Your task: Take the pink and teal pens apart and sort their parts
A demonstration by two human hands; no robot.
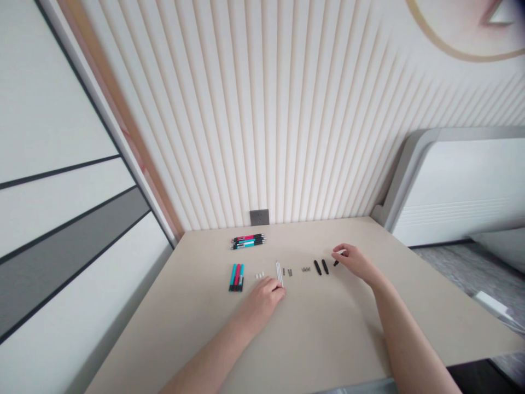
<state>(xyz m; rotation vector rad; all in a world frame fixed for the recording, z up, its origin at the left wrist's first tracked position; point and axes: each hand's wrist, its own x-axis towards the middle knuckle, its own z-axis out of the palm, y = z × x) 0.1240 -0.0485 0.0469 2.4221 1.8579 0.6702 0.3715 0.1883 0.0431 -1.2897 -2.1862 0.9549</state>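
Head view: right hand (355, 262) pinches a pen part (340, 252) in narrow fingers (343, 249); left hand (262, 300) curls beside white tubes (279, 273).

A few slim white tubes (279, 273) lie bunched lengthwise on the worktop (205, 339), just beside the fingers (277, 289) of the left hand (262, 301). The right hand (356, 261) pinches a short white piece (340, 251), with a small black piece (336, 263) showing beneath its fingers. Two black pen barrels (318, 267) lie apart, slightly slanted, side by side, just left of that hand
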